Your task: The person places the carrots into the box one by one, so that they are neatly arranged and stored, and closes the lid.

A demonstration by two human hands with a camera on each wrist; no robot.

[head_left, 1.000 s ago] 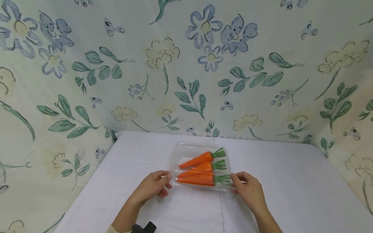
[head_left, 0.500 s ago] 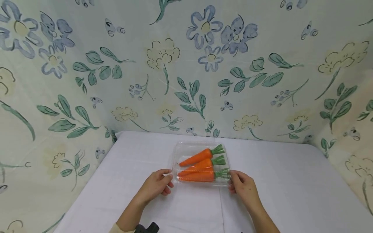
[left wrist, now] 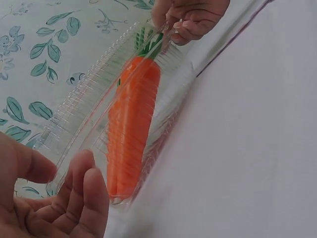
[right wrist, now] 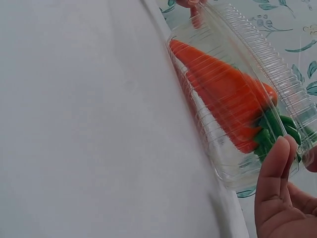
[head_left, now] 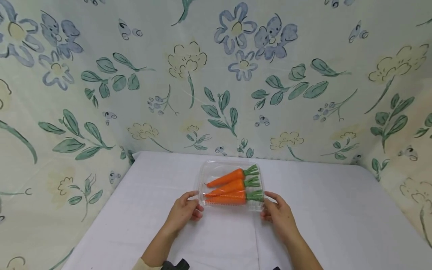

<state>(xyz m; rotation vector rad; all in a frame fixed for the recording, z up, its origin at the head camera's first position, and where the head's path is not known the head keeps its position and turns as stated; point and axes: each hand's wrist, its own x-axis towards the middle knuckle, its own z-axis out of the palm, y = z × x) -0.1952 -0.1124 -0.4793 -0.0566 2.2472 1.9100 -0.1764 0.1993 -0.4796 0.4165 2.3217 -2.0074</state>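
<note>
A clear plastic clamshell container [head_left: 210, 170] with ribbed sides is on the white table, with three orange carrots [head_left: 229, 186] inside, their green tops to the right. My left hand [head_left: 183, 212] pinches the rim near its front left corner, thumb above and fingers below, as the left wrist view [left wrist: 64, 198] shows. At the front right corner, my right hand [head_left: 278, 215] pinches the rim beside the green tops. In the right wrist view, a lid with a ribbed edge covers the carrots [right wrist: 223, 89]. Whether the base touches the cloth is hard to tell.
A white cloth [head_left: 314, 210] covers the table around the container. Behind and at both sides hangs a flower-patterned curtain [head_left: 189, 112], close behind the table's far edge. A black device [head_left: 176, 264] shows at the left wrist.
Both hands have moved the container a little away from me, toward the table's far edge. Their hold on its rim stays about the same.
</note>
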